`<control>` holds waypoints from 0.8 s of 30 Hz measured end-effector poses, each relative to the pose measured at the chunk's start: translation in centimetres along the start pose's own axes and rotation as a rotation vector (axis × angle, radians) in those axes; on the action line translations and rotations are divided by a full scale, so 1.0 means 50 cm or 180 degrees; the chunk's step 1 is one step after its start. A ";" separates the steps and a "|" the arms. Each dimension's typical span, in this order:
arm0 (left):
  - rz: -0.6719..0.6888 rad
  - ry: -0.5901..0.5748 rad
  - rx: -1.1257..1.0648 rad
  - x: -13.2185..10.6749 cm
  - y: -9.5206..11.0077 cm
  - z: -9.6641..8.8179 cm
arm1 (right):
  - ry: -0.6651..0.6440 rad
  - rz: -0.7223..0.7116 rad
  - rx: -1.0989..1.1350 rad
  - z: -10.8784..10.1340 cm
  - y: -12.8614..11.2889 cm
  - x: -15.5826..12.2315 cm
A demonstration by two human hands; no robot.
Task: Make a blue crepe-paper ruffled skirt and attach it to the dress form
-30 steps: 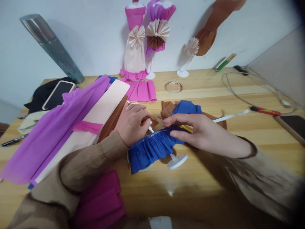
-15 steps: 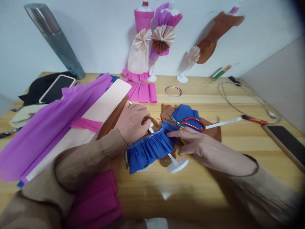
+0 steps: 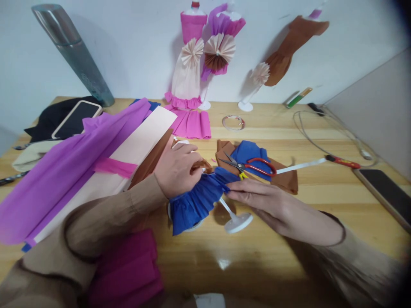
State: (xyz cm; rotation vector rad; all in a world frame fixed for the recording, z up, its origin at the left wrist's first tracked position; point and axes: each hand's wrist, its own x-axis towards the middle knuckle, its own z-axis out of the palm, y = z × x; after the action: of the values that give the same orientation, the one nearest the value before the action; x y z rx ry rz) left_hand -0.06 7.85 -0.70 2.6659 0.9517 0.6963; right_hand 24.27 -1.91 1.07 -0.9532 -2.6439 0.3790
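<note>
Light wood desk is being used as the work surface, pale wall standing behind it.

Right hand: narrow grip, edge of the ruffled blue crepe strip is being pinched at the fingertips. Left hand: fingers are being held curled at the strip's upper edge, brown paper loop showing by the thumb; what is being gripped, and how firmly, cannot be told, as the view is being blocked by the hand itself. Strip is being held mid-desk between both hands, ruffles fanning toward the near side. White stand is lying tilted just right of it, pole being partly covered by the strip.

Just behind the right hand, red-handled scissors are lying with blades parted, folded blue crepe paper and brown crepe paper being bunched around them. Red tool and phone are lying farther right.

Left side: purple crepe paper and cream paper are being partly covered by the left sleeve. Magenta paper is lying nearer. Along the back, pink-and-cream dress, purple-and-pink dress and brown dress are being displayed on small white mannequins.
</note>
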 end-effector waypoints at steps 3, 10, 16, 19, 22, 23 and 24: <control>0.0027 -0.0223 0.0105 -0.006 0.005 -0.009 | 0.0036 0.0038 -0.0063 -0.007 -0.022 -0.003; 0.0053 -0.0547 0.0158 -0.010 0.013 -0.018 | 0.0107 0.0094 -0.0534 0.009 -0.044 0.021; 0.0019 -0.0557 0.0249 -0.013 0.010 -0.012 | 0.0288 0.0255 -0.0687 0.004 -0.061 0.032; -0.0062 -0.0530 0.0321 -0.017 0.017 -0.015 | 0.0231 0.0361 -0.0498 0.006 -0.068 0.030; -0.0175 -0.0436 0.0273 -0.021 0.031 -0.021 | 0.0314 0.0434 -0.0363 0.008 -0.077 0.024; -0.0220 -0.0345 0.0252 -0.022 0.036 -0.021 | 0.0365 0.0473 -0.0320 0.008 -0.082 0.023; -0.0265 -0.0226 0.0245 -0.022 0.040 -0.020 | 0.0408 0.0517 -0.0266 0.008 -0.086 0.022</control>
State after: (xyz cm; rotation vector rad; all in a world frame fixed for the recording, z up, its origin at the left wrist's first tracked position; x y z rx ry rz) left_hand -0.25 5.67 0.49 2.6791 1.0842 0.5541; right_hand 20.85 -4.44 2.40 -1.1820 -2.4919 0.2363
